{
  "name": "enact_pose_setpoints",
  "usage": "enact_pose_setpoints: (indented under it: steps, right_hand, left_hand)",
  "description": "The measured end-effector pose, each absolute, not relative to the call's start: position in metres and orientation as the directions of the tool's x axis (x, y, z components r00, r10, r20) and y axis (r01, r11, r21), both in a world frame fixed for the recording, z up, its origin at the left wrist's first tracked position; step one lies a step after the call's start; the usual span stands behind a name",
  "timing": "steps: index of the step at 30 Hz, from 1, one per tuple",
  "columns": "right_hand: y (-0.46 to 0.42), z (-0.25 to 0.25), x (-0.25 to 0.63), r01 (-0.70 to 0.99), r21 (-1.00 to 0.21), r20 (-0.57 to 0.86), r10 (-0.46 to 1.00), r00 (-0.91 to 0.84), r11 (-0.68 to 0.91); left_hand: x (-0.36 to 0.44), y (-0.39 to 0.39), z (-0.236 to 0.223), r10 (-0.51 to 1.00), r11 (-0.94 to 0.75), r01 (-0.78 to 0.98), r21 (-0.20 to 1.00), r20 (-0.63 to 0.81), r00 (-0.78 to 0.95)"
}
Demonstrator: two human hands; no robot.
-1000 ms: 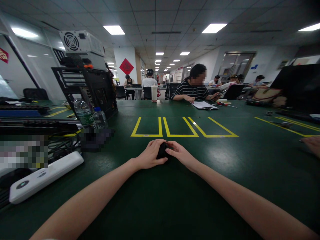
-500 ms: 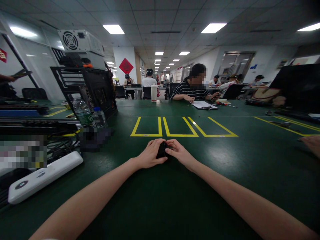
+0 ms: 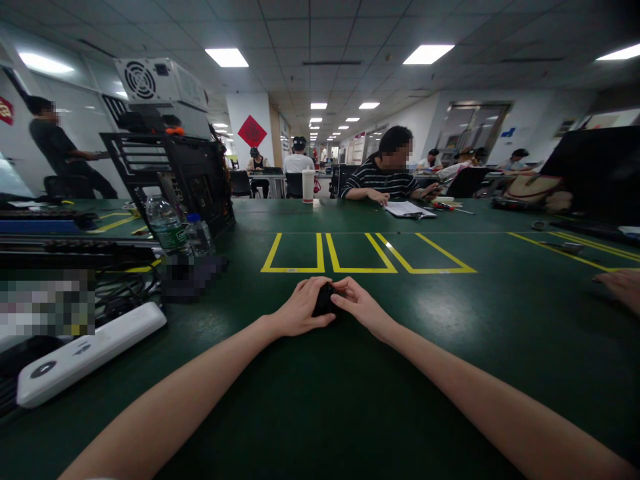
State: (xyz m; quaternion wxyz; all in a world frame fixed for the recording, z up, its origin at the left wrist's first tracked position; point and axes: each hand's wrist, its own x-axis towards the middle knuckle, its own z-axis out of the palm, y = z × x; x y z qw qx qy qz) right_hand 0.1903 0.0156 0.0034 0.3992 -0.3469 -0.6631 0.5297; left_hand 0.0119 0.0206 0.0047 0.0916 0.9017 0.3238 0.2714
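Note:
Both my hands rest on the dark green table [image 3: 350, 400] near its middle, closed together around a small black object [image 3: 324, 301]. My left hand [image 3: 300, 308] cups it from the left with curled fingers. From the right, my right hand [image 3: 359, 303] pinches it with the fingertips. Most of the black object is hidden between the hands, so I cannot make out what it is.
Yellow taped rectangles [image 3: 365, 255] lie just beyond my hands. At the left are a white power strip [image 3: 85, 353], cables, two water bottles [image 3: 167, 227] and an open computer case [image 3: 185, 180]. A person in a striped shirt [image 3: 383, 180] sits across. Another person's hand [image 3: 620, 287] rests at the right edge.
My hands hold the black object in the same spot. A person in dark clothes has walked into view at the far left.

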Motion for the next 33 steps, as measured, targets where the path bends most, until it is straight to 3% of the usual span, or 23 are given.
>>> enact_pose_setpoints:
  steps: [7,14,25,33]
  right_hand:
    - [0.0258,-0.0070,0.1897,0.076,-0.973,0.169,0.896,-0.410,0.218]
    - [0.0182,0.0008,0.1911,-0.028,-0.986,0.159,0.858,-0.488,0.167]
    - [0.0227,-0.0027,0.1915,0.104,-0.974,0.141,0.896,-0.422,0.202]
    - [0.0185,0.0003,0.1900,-0.017,-0.987,0.149,0.868,-0.473,0.161]
  left_hand:
    - [0.0124,0.0270,-0.0024,0.627,-0.778,0.522,0.348,0.459,0.629]
    - [0.0122,0.0270,-0.0025,0.632,-0.775,0.523,0.355,0.449,0.631]
    - [0.0126,0.0277,-0.0033,0.643,-0.766,0.533,0.360,0.446,0.623]
    - [0.0123,0.0276,-0.0040,0.644,-0.765,0.536,0.357,0.447,0.621]
